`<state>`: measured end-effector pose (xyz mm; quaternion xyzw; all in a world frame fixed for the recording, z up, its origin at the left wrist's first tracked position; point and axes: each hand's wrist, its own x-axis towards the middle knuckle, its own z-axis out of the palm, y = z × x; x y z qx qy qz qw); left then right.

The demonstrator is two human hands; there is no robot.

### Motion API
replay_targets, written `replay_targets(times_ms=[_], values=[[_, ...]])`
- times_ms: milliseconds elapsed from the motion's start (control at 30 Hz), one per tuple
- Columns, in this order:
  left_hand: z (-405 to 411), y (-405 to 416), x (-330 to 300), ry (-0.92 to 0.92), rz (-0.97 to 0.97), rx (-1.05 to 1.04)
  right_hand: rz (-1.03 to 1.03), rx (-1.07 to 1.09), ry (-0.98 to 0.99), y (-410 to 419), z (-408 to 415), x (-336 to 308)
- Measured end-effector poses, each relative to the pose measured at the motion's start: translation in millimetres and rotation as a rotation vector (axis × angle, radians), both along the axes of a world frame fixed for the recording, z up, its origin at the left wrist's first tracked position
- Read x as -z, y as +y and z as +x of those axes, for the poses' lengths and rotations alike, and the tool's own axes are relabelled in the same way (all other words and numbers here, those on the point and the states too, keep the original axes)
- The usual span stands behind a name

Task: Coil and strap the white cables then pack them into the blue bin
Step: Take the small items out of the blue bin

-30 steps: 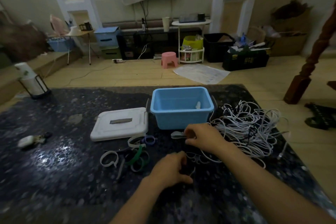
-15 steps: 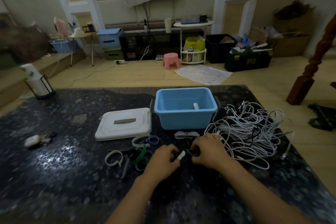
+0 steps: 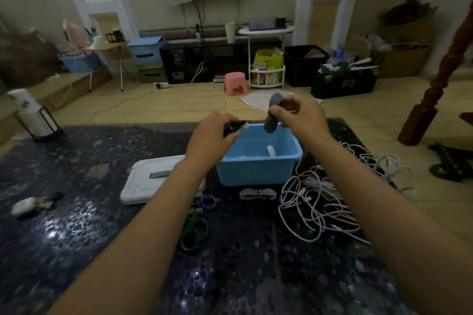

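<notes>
Both hands are raised above the blue bin [image 3: 258, 169], which stands open on the dark table. My right hand [image 3: 302, 117] pinches a grey-purple strap [image 3: 271, 115] that hangs down over the bin's far rim. My left hand [image 3: 212, 138] is closed on a small dark piece with a white tip [image 3: 242, 126]. A small white item [image 3: 271, 150] lies inside the bin. The tangled pile of white cables [image 3: 330, 197] lies loose on the table to the right of the bin, under my right forearm.
The bin's white lid [image 3: 149, 180] lies left of it. Loose straps lie in front: a white one [image 3: 257, 193], a blue ring [image 3: 208, 202] and green ones [image 3: 193, 229]. A small white object [image 3: 25, 206] sits far left. A wooden post [image 3: 432, 89] stands right.
Both hands have lifted from the table in front of the bin to above it, carrying the dark piece and the strap. The camera view has tilted slightly.
</notes>
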<state>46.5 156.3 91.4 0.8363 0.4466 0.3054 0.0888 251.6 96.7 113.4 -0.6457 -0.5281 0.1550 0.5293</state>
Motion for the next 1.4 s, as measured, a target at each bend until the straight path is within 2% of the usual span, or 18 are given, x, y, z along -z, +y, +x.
replay_targets(times_ms=[67,133,200,267,333,400,533,700,867,1067,1200,1333,1400], values=[[15.1,18.0,1.2,0.063,0.004,-0.029,-0.098,0.019,-0.076,22.7,4.2,-0.3],[24.0,19.7,8.5,0.107,-0.003,-0.032,-0.256,0.046,-0.24,30.4,3.2,7.4],[25.5,10.2,21.6,0.056,-0.001,0.011,-0.251,0.031,-0.305,22.1,-0.3,19.6],[20.9,-6.2,42.4,-0.021,-0.005,0.087,-0.201,-0.056,-0.324,0.0,-6.8,36.2],[14.8,-20.7,70.3,-0.031,-0.073,0.152,-0.243,-0.164,-0.395,-24.3,-14.8,57.2],[10.6,-31.1,99.0,0.043,-0.173,0.168,-0.35,-0.225,-0.493,-43.2,-19.9,81.2],[9.7,-45.7,138.0,0.226,-0.297,0.163,-0.508,-0.209,-0.707,-66.3,-20.9,116.8],[23.4,-53.7,151.1,0.329,-0.193,0.101,-0.558,-0.133,-0.916,-76.7,-19.7,139.0],[30.1,-53.9,147.6,0.379,-0.16,0.013,-0.58,-0.057,-0.971,-75.9,-25.0,148.3],[17.9,-58.2,149.3,0.246,-0.28,0.011,-0.507,-0.029,-0.819,-80.4,-19.4,144.3],[5.4,-65.3,138.3,0.1,-0.37,0.019,-0.374,0.003,-0.461,-81.8,-13.4,135.8],[-16.1,-72.2,110.5,-0.017,-0.419,0.04,-0.249,-0.102,0.002,-81.7,-16.5,106.3],[-27.2,-72.5,87.0,-0.062,-0.396,0.065,-0.172,-0.123,0.105,-77.5,-17.1,83.1]])
